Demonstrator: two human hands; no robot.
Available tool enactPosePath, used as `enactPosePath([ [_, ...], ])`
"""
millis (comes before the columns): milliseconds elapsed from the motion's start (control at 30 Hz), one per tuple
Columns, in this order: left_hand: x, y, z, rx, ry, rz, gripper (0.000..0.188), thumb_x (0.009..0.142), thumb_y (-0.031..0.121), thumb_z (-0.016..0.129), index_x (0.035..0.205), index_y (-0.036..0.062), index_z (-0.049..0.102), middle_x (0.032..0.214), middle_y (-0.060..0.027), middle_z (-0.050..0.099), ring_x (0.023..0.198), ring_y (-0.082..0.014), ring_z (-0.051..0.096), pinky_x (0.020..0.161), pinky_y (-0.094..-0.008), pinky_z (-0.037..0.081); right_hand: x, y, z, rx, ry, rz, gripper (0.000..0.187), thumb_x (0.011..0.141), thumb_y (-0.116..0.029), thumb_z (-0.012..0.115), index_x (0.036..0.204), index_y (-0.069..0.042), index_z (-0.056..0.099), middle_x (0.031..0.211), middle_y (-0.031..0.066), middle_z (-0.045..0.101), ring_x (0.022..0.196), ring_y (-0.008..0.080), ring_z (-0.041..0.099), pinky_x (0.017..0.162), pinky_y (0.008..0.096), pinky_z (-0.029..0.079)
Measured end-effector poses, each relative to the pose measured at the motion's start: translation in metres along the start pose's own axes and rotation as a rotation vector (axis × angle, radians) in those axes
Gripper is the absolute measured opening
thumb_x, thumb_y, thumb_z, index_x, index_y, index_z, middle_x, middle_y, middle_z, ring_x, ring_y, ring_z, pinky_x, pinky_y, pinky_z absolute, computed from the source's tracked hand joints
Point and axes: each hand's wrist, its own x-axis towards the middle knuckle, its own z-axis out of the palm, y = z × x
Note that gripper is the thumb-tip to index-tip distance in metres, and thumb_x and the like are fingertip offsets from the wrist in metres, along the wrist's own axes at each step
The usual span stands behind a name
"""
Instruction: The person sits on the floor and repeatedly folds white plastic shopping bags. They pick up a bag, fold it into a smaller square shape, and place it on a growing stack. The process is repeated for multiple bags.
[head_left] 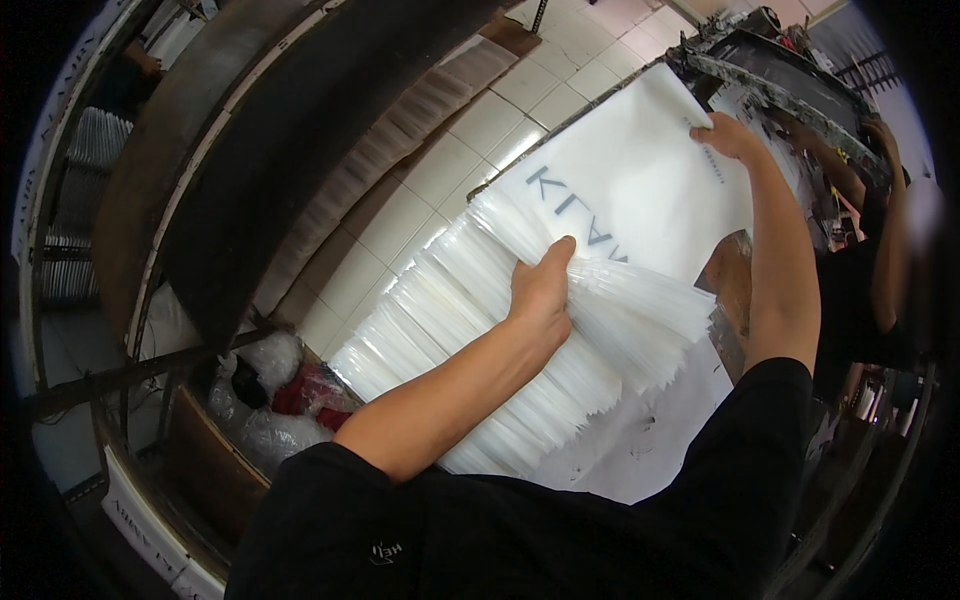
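A thick fanned stack of translucent white plastic bags [470, 300] lies across the middle of the view. My left hand [541, 290] presses down on the stack and grips its fanned edges. One large white bag with grey print [630, 180] lies on top, stretched toward the far side. My right hand [727, 135] holds the far right edge of that bag, with the arm stretched out.
Pale floor tiles [470, 130] show beyond the stack. A long dark bench [280, 150] runs along the left. Red and clear plastic bundles [290, 390] lie at lower left. Another person in black [880, 250] stands at the right by a cluttered machine table [790, 70].
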Motion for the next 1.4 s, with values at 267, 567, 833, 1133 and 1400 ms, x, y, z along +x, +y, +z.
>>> enactPosePath([
  [267, 0.004, -0.006, 0.001, 0.018, 0.038, 0.017, 0.059, 0.092, 0.025, 0.066, 0.134, -0.0063, 0.039, 0.130, -0.0170, 0.052, 0.116, -0.0281, 0.056, 0.098, -0.0403, 0.049, 0.040, 0.032, 0.042, -0.020, 0.026, 0.027, 0.046, 0.083, -0.036, 0.069, 0.111, 0.001, 0.066, 0.107, 0.0211, 0.068, 0.102, 0.0326, 0.064, 0.090, 0.0403, 0.046],
  [567, 0.002, -0.003, 0.006, 0.117, 0.124, 0.038, 0.054, 0.094, 0.027, 0.066, 0.131, -0.0061, 0.046, 0.126, -0.0149, 0.057, 0.114, -0.0260, 0.058, 0.096, -0.0383, 0.051, 0.031, 0.017, 0.054, 0.173, -0.004, -0.067, 0.055, 0.079, -0.032, 0.072, 0.124, -0.002, 0.061, 0.116, 0.0229, 0.065, 0.108, 0.0334, 0.062, 0.095, 0.0386, 0.046],
  [833, 0.008, -0.004, 0.004, 0.188, 0.102, 0.015, 0.051, 0.095, 0.027, 0.063, 0.130, -0.0067, 0.047, 0.126, -0.0166, 0.057, 0.111, -0.0268, 0.060, 0.093, -0.0394, 0.052, -0.016, -0.004, 0.066, -0.061, 0.428, -0.144, 0.070, 0.075, -0.036, 0.078, 0.134, -0.014, 0.049, 0.133, 0.0217, 0.053, 0.124, 0.0360, 0.052, 0.101, 0.0409, 0.044],
  [1133, 0.001, -0.002, 0.010, 0.183, 0.105, 0.009, 0.050, 0.096, 0.027, 0.063, 0.129, -0.0075, 0.047, 0.127, -0.0169, 0.056, 0.113, -0.0275, 0.059, 0.096, -0.0392, 0.051, -0.106, -0.091, 0.090, -0.061, -0.188, -0.306, 0.069, 0.070, -0.039, 0.078, 0.131, -0.018, 0.054, 0.125, 0.0185, 0.050, 0.116, 0.0373, 0.051, 0.097, 0.0442, 0.046],
  [1400, -0.043, 0.027, -0.003, 0.459, -0.055, 0.414, 0.060, 0.088, 0.023, 0.070, 0.126, -0.0123, 0.040, 0.123, -0.0233, 0.050, 0.112, -0.0254, 0.053, 0.097, -0.0350, 0.042, -0.110, -0.096, 0.093, -0.080, -0.192, -0.264, 0.072, 0.069, -0.038, 0.079, 0.133, -0.019, 0.051, 0.129, 0.0174, 0.047, 0.119, 0.0370, 0.048, 0.097, 0.0450, 0.046],
])
